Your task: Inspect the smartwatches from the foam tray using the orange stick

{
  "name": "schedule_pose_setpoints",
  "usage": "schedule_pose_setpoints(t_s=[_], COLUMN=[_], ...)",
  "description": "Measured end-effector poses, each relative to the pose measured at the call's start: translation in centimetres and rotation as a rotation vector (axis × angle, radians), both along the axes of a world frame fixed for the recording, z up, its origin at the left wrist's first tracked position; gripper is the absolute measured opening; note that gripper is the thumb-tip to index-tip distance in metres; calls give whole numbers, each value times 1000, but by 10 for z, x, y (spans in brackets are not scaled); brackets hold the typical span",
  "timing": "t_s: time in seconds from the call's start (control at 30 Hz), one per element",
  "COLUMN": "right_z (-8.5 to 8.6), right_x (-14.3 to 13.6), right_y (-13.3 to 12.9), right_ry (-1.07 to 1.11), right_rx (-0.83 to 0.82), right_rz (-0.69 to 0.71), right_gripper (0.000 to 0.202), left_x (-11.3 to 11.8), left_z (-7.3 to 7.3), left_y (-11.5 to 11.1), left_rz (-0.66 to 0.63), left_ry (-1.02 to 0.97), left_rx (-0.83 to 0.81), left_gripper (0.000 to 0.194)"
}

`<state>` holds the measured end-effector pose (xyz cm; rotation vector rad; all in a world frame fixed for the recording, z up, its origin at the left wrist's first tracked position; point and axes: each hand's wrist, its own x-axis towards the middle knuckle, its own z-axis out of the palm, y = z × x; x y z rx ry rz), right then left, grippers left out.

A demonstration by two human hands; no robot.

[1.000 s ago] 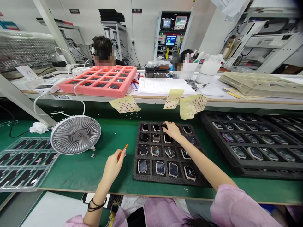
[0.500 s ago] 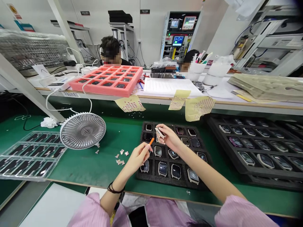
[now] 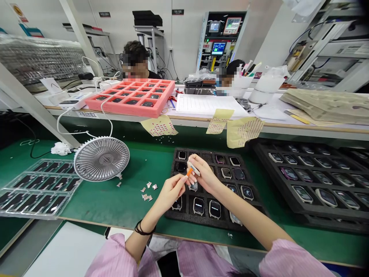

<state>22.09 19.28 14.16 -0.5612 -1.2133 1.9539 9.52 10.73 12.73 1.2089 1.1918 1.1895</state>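
Note:
My left hand (image 3: 172, 189) pinches a slim orange stick (image 3: 189, 171) between thumb and fingers. Its tip meets the edge of a small pale smartwatch case (image 3: 195, 169), which my right hand (image 3: 206, 175) grips with the fingers curled round it. The exact contact point is too small to make out. Both hands are above a black foam tray (image 3: 201, 220) whose pockets hold several square-faced smartwatches. Lit text shows on a watch (image 3: 198, 206) and on its neighbour (image 3: 215, 209). My forearms and hands cover part of the tray.
Small pinkish tabs (image 3: 147, 197) lie on the green mat left of the tray, by a round grey fan (image 3: 102, 158). A clear tray (image 3: 56, 211) of dark pieces is farther left; stacked watch trays (image 3: 311, 213) stand right. A pink foam tray (image 3: 123, 109) sits on the shelf; two people are beyond.
My left hand has moved up and right, bringing the orange stick from just beside the watch case onto its edge. My hands are closer together. Two watch screens in the tray now show text.

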Motion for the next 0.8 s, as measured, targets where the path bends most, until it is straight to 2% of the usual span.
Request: schedule_pose_setpoints(t_s=[0.1,0.3,0.47,0.63,0.73,0.8], right_z=[0,0,0,-2,-11,-19], right_x=[0,-9,-11,-13,-15,-15], right_y=[-1,-5,-3,-8,-12,-5], right_ry=[-63,92,103,30,-92,-214], right_rx=[41,-217,-262,-147,2,146], right_rz=[-20,136,153,21,-23,-67], right_gripper=[33,36,39,28,32,33], left_x=[-3,-1,1,-2,0,-1], left_z=[4,5,1,4,2,-3], left_y=[0,2,1,4,8,10], left_rz=[-21,-16,24,153,195,212], left_ry=[9,-65,-101,-91,-80,-60], left_rx=[-28,-9,-2,36,44,34], left_gripper=[45,48,50,49,47,47])
